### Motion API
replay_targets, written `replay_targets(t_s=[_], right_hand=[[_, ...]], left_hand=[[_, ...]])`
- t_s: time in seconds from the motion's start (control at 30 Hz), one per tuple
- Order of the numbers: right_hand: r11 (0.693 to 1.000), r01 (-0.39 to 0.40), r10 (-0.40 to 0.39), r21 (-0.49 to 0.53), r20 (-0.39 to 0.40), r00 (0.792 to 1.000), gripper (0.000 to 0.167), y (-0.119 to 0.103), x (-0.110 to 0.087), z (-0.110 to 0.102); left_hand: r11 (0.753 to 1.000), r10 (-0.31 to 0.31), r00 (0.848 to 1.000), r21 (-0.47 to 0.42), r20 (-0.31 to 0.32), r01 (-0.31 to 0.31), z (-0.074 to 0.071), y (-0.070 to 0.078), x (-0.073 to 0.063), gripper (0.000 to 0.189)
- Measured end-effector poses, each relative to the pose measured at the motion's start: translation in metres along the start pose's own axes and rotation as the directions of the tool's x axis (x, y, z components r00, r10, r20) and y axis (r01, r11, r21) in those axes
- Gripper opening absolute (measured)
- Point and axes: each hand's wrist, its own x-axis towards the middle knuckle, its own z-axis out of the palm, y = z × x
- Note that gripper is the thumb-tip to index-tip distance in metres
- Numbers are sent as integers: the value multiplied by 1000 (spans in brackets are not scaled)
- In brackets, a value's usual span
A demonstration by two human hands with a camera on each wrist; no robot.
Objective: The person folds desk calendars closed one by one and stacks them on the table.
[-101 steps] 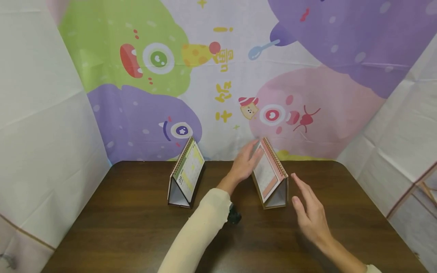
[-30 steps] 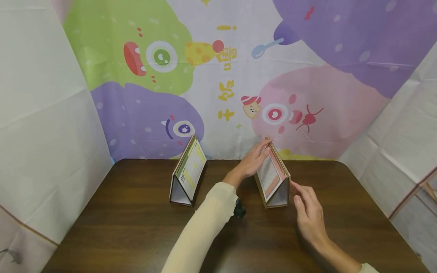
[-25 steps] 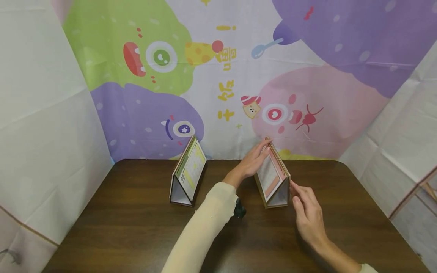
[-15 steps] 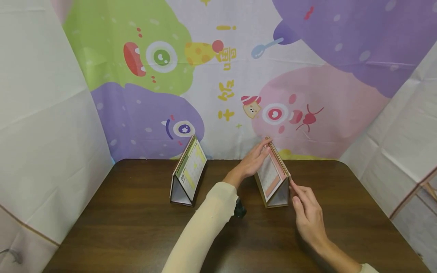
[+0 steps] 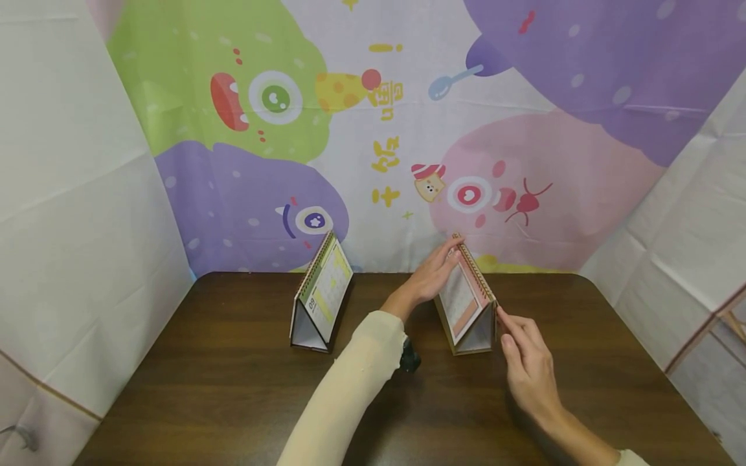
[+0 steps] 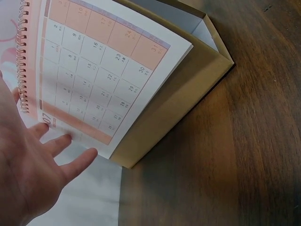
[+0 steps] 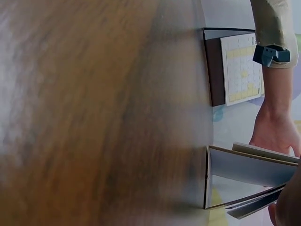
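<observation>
A pink spiral desk calendar [image 5: 462,302] stands upright like a tent on the table's right half. In the left wrist view its page [image 6: 89,70] reads 07. My left hand [image 5: 431,275] lies at the calendar's far end, fingers spread, fingertips near the coil. On the other side my right hand [image 5: 531,369] has its fingertips at the near back edge, thumb apart from it. The right wrist view shows back sheets [image 7: 254,203] standing a little off the stand; what those fingers do behind them is mostly hidden. A green-and-yellow calendar [image 5: 322,294] stands to the left.
Both calendars stand on a dark brown wooden table [image 5: 233,401]. Behind it hangs a cartoon-printed cloth [image 5: 384,252], with pale cloth walls [image 5: 688,213] on both sides. A dark wrist camera [image 5: 410,356] sits under my left wrist.
Since the earliest frame, my left hand has shifted up to the pink calendar's coil and my right fingertips have reached its back edge. In the last second, only the right fingers move slightly.
</observation>
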Motion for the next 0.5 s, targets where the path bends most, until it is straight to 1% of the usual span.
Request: replay_targets(t_s=[0.17, 0.33, 0.5], right_hand=[[1000, 3, -3, -22, 26, 1000, 52, -1, 0, -1], [998, 8, -6, -61, 29, 1000, 54, -1, -1, -2], [998, 10, -8, -58, 37, 999, 56, 0, -1, -3]], left_hand=[[1000, 1, 1000, -10, -2, -1, 0, 1, -1, 58], [1000, -2, 1000, -17, 3, 2, 0, 1, -1, 59], [1000, -2, 1000, -16, 2, 2, 0, 0, -1, 59]])
